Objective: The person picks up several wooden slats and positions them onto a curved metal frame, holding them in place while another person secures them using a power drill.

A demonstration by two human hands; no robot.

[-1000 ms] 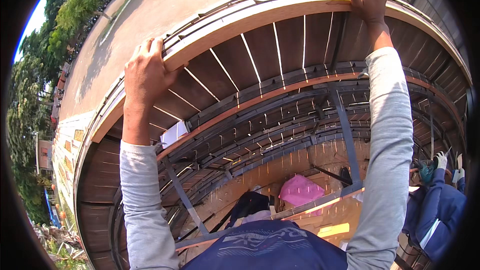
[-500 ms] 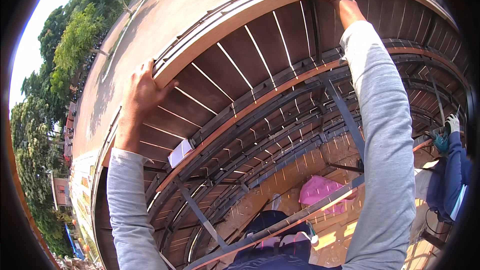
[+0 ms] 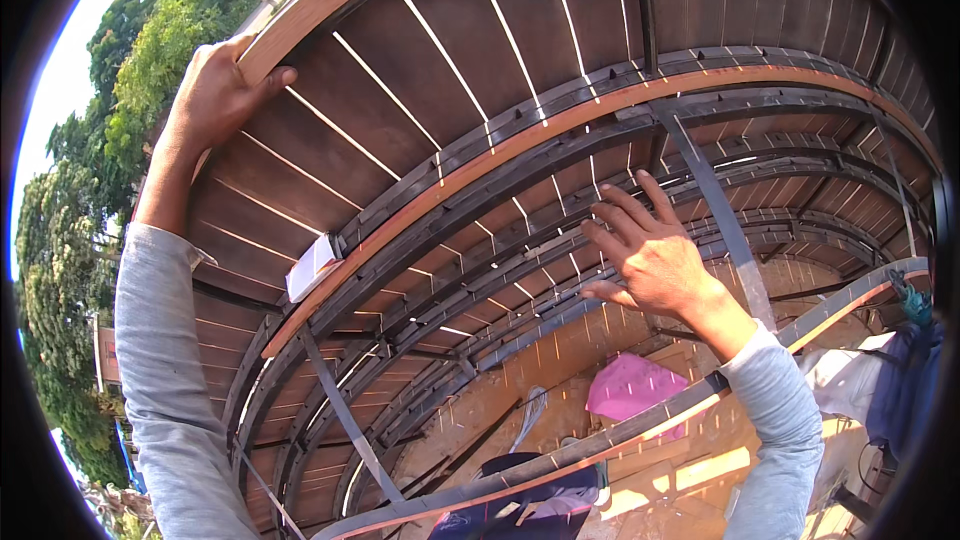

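Note:
At the upper left, my left hand (image 3: 213, 90) grips the end of a curved wooden strip (image 3: 330, 2) that runs along the top edge of the dark slatted panels (image 3: 400, 70). Its thumb lies on the near side, while the fingertips are hidden behind the strip. My right hand (image 3: 655, 260) hangs in the air over the curved black metal frame, holding nothing, its fingers spread. Below the panels runs a lower curved reddish-brown rail (image 3: 445, 187). A small white box-like object (image 3: 313, 268) rests beside that rail.
Grey metal struts (image 3: 712, 205) cross the curved tiers. A nearer curved rail (image 3: 600, 440) passes in front of me. Beneath lie a pink sheet (image 3: 635, 385) and brown boards. Another person in dark blue (image 3: 905, 390) is at the right edge. Trees (image 3: 75, 240) stand outside at left.
My right hand has let go of the top strip and come down toward the middle, fingers spread. My left hand, still on the strip's end, appears farther up and left as the view shifted.

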